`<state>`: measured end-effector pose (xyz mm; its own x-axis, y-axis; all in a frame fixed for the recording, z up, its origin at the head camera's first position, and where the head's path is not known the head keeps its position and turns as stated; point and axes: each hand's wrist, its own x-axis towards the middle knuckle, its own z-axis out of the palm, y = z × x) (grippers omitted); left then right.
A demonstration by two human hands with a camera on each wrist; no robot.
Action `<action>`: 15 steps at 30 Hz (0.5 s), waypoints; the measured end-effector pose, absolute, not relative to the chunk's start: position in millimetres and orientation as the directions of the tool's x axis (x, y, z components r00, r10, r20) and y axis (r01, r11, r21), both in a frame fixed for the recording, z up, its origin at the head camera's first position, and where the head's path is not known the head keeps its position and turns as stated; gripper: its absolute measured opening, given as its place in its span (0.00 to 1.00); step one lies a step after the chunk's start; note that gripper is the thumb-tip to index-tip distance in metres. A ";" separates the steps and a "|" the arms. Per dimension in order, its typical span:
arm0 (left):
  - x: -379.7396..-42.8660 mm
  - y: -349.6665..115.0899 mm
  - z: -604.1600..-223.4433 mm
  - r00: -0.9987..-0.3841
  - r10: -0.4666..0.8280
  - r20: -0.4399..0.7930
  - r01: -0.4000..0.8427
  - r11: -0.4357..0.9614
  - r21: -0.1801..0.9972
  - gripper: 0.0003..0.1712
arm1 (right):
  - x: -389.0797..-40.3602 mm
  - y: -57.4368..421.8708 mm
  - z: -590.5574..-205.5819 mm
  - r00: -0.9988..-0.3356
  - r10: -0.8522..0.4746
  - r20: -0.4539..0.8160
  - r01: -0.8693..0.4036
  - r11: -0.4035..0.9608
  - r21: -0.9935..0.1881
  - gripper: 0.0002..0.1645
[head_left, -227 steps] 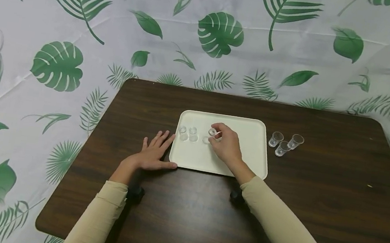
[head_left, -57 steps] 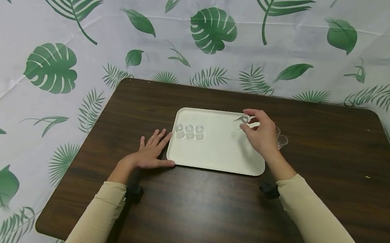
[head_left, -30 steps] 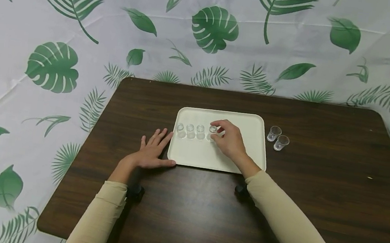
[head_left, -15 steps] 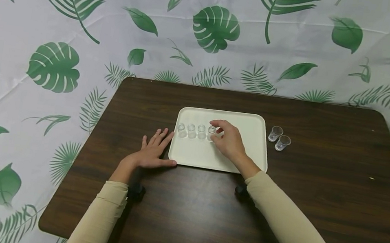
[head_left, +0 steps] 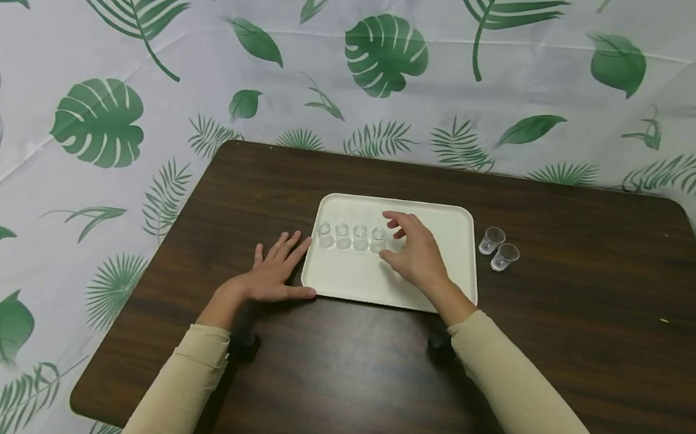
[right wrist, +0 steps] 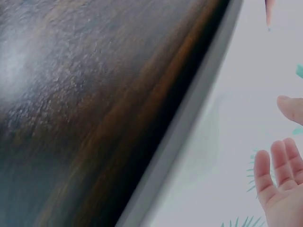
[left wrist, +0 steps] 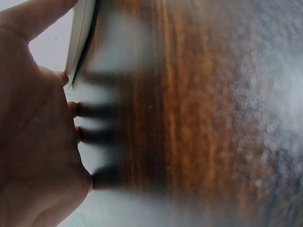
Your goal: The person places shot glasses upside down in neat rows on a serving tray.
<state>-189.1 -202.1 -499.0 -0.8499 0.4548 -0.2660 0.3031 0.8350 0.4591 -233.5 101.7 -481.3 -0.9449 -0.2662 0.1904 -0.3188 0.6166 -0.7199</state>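
Several small clear shot glasses stand in a row on the cream tray, in its left and middle part. My right hand hovers just right of the rightmost glass, thumb and fingers spread apart around nothing. In the right wrist view that hand shows only partly at the right edge, fingers extended. My left hand rests spread on the table at the tray's left edge, its thumb along the front left corner. The left wrist view shows its palm beside the tray's rim.
Two more shot glasses, a rear one and a front one, stand close together on the dark wooden table, right of the tray. Behind it hangs a white cloth with green leaves. A small yellowish speck lies far right.
My right hand has carried shot glasses from the right of the tray into the row, then let go of the last one and drawn back rightward. The left hand has stayed put.
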 end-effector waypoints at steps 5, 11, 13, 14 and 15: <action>-188.2 -202.2 -499.8 -0.848 0.451 -0.278 0.297 0.839 0.456 0.61 | -229.6 113.0 -473.0 -0.953 -0.225 0.202 -0.296 0.558 -0.775 0.40; -188.1 -202.1 -499.5 -0.849 0.457 -0.266 0.300 0.831 0.469 0.61 | -226.1 136.1 -454.5 -0.960 -0.149 0.237 -0.278 0.418 -0.865 0.35; -187.9 -201.9 -498.7 -0.849 0.459 -0.260 0.301 0.827 0.475 0.60 | -224.2 146.0 -446.5 -0.959 -0.114 0.258 -0.282 0.373 -0.884 0.31; -187.8 -201.8 -498.4 -0.850 0.459 -0.259 0.302 0.827 0.475 0.60 | -223.6 151.4 -442.7 -0.957 -0.093 0.275 -0.290 0.358 -0.888 0.29; -187.6 -201.7 -498.1 -0.849 0.460 -0.260 0.303 0.827 0.474 0.60 | -222.7 156.7 -438.5 -0.954 -0.068 0.293 -0.298 0.341 -0.892 0.28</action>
